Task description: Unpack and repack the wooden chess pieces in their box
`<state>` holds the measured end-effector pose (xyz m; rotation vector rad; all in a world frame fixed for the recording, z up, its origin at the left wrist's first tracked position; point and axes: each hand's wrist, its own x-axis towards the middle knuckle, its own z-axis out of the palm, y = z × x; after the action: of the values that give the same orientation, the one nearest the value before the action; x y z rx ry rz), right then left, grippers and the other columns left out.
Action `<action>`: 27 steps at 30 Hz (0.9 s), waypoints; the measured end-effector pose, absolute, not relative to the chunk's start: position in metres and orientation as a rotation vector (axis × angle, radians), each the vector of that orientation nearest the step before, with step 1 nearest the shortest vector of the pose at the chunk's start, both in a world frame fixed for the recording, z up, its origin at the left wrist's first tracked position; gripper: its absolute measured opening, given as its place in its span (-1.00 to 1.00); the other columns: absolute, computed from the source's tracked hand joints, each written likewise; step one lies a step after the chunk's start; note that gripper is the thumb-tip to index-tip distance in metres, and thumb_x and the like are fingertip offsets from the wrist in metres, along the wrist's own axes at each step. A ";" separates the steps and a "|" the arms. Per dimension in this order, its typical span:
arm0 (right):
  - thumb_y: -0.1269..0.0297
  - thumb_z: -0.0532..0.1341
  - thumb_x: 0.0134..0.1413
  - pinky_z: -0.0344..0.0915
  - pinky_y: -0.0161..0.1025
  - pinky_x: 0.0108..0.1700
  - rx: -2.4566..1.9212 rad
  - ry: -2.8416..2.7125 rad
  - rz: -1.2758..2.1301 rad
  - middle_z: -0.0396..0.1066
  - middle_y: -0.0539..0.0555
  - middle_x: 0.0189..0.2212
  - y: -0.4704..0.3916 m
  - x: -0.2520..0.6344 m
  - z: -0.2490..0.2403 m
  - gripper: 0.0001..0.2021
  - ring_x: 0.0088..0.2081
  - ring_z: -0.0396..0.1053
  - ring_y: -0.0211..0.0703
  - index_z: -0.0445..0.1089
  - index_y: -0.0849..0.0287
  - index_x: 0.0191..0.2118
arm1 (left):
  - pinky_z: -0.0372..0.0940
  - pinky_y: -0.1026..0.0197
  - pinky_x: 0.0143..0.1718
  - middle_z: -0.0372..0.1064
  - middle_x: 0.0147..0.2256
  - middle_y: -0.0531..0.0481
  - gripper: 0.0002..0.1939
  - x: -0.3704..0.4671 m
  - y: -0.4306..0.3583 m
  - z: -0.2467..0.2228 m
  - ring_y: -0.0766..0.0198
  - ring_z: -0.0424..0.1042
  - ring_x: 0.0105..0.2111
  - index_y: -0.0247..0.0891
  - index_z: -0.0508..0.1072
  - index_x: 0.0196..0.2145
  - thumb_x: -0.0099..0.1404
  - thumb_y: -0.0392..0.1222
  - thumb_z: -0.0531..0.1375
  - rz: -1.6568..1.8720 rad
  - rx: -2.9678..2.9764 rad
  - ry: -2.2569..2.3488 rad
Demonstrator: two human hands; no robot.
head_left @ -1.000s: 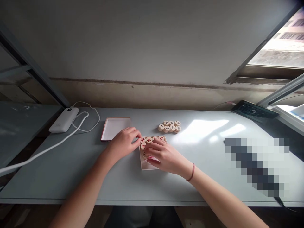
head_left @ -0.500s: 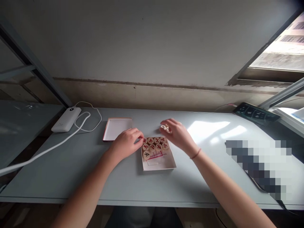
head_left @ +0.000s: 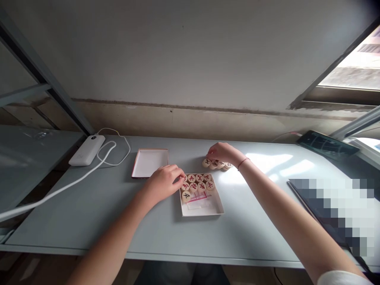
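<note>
Right hand [head_left: 223, 153] moved onto loose pieces [head_left: 216, 164]; left hand [head_left: 165, 181] at box [head_left: 204, 206] edge.

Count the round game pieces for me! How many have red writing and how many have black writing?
Red-marked pieces in the box: 9
Black-marked pieces loose on the table under the right hand: about 5 showing, others may be hidden
Total: about 14 in sight

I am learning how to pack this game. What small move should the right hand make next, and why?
Probably close the right hand on one disc of the loose pile it rests on and lift it. The box has bare floor near the front, and the left hand rests at its far left corner.
</note>
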<state>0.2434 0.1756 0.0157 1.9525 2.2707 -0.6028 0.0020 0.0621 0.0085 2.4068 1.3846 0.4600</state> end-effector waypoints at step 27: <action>0.04 0.29 -0.01 0.44 -0.27 -0.43 1.929 2.728 -2.039 0.49 0.16 -0.24 0.074 0.232 0.019 -0.65 -0.38 0.46 -0.21 0.43 0.20 -0.20 | 0.32 0.22 -0.19 0.38 -0.17 0.02 -0.78 0.025 0.048 0.002 0.30 0.42 -0.25 -0.19 0.36 -0.18 0.20 -0.35 0.18 0.851 2.340 1.070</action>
<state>0.2321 0.0736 0.0188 1.9290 2.7282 -2.0395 0.0245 0.0482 0.0023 2.3401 1.0700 0.8510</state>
